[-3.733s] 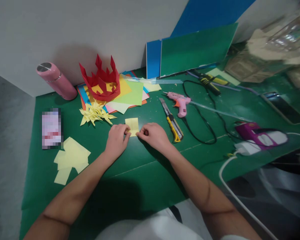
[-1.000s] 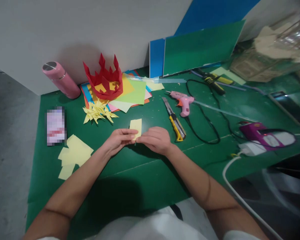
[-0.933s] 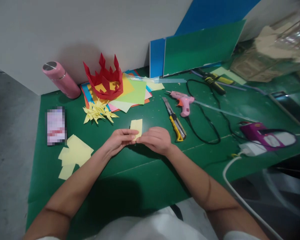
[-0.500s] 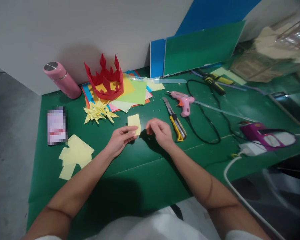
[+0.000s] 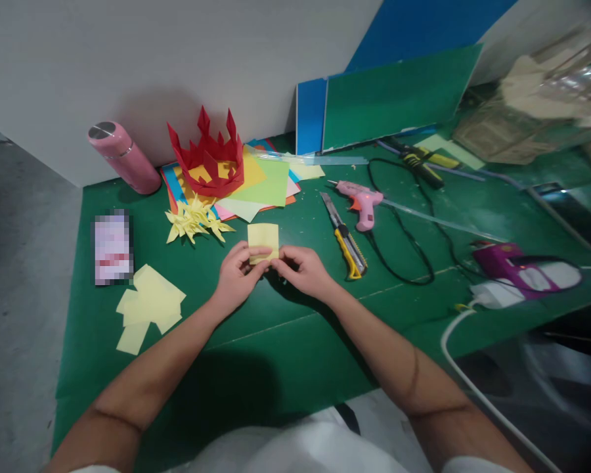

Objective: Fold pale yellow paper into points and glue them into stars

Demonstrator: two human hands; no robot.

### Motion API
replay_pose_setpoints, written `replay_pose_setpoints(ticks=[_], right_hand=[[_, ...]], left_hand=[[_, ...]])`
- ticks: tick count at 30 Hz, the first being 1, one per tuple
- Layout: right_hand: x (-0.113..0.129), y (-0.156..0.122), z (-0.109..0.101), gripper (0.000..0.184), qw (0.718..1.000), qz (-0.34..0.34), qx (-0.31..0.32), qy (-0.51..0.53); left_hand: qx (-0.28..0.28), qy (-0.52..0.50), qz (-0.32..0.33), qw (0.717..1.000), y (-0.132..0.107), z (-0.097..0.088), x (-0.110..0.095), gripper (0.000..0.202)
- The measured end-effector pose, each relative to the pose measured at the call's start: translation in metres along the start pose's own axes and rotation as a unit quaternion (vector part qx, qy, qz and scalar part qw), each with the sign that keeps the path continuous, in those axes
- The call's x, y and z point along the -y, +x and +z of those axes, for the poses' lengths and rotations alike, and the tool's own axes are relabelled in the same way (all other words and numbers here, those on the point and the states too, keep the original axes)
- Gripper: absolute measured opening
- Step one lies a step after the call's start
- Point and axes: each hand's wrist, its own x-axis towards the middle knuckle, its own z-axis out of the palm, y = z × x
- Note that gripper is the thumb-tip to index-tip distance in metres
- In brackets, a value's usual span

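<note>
A small yellow sheet of paper is held just above the table between both hands. My left hand grips its left and lower part, with fingers across the front. At its lower right corner, my right hand pinches the edge between thumb and fingers. Behind my left hand lies a cluster of folded yellow paper pieces. More loose yellow paper squares are spread to the left of my left forearm. A yellow utility knife with its blade out lies right of my right hand.
A red folded paper crown stands on coloured paper sheets. A pink bottle stands at the back left. Right of the knife are a pink glue gun with its black cable, pliers, a purple box and a phone.
My right hand has moved left and taken hold of the yellow paper's lower right corner. The paper has turned to sit squarer, with its front facing me.
</note>
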Motion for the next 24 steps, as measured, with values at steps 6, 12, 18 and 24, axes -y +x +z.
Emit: replay_pose_setpoints(ticks=[6, 12, 18, 24], right_hand=[[0.0029, 0.0005, -0.0026, 0.04, 0.998, 0.031, 0.016, 0.047], [0.0032, 0.0017, -0.0078, 0.044, 0.992, 0.051, 0.022, 0.115], [0.0024, 0.0025, -0.0057, 0.039, 0.992, 0.069, -0.03, 0.098], [0.0038, 0.0017, 0.0004, 0.038, 0.994, 0.058, -0.013, 0.097]], left_hand=[[0.006, -0.037, -0.044, 0.998, 0.0019, -0.003, -0.0021, 0.027], [0.044, -0.07, -0.092, 0.992, 0.0037, -0.0079, 0.0008, 0.029], [0.026, -0.162, -0.1, 0.981, 0.0053, -0.0054, 0.0031, 0.046], [-0.008, -0.191, -0.09, 0.978, 0.0074, -0.0013, 0.007, 0.062]])
